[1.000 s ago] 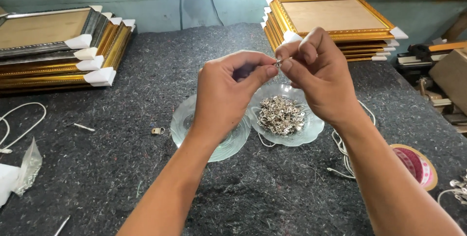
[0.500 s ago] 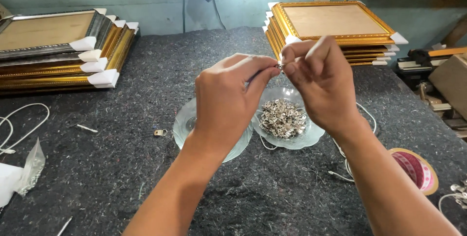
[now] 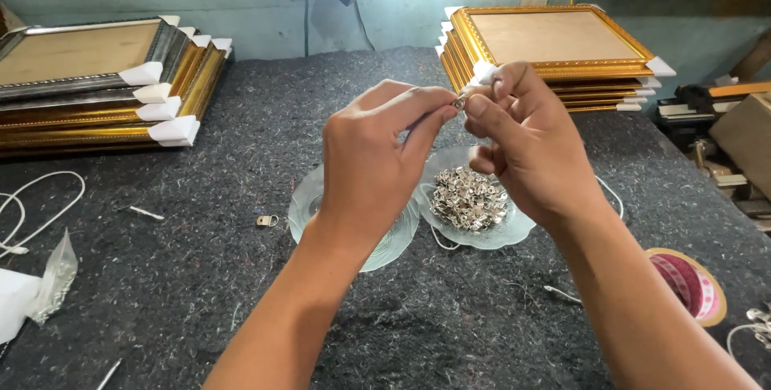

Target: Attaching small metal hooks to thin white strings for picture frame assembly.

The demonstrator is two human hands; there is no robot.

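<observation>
Your left hand and right hand pinch one small metal ring between their fingers above the glass dish of metal hangers.

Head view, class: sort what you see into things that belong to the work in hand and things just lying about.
In hand:
left hand
right hand
small metal fitting pinched between both
glass dish of metal fittings
second glass dish

Lying about:
frame stacks
tape roll
white cord
stray fitting

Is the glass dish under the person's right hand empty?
No, the glass dish below the right hand holds a heap of small silver metal pieces.
</observation>
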